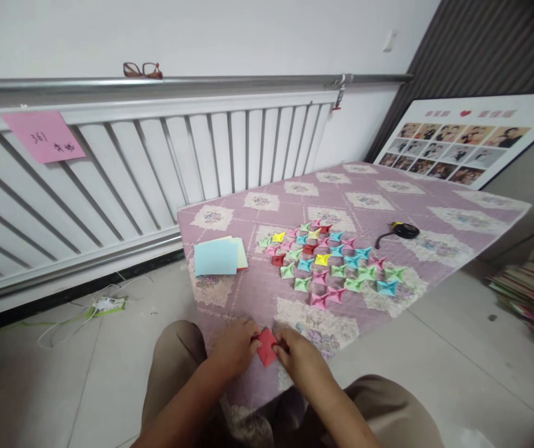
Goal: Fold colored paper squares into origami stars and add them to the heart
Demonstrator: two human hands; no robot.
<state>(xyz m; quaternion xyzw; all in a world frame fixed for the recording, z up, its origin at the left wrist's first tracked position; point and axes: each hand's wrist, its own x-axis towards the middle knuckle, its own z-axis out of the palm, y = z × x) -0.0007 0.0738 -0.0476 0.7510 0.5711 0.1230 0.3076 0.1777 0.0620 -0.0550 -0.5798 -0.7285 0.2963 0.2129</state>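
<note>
A small red paper (266, 350), folded into a diamond, is at the near corner of the worktop (229, 298), which is covered in purple floral cloth. The left hand (239, 343) pinches its left side; the right hand (295, 353) pinches its right side, thumb on top. Beyond, mid-worktop, pointed folded papers (322, 259) in pink, green, blue, yellow and red sit in rows. Paper sheets (215, 257), pale blue uppermost, lie near the left edge. A black tape measure (406, 231) lies towards the right corner. A white radiator (234, 149) runs behind the back edge.
</note>
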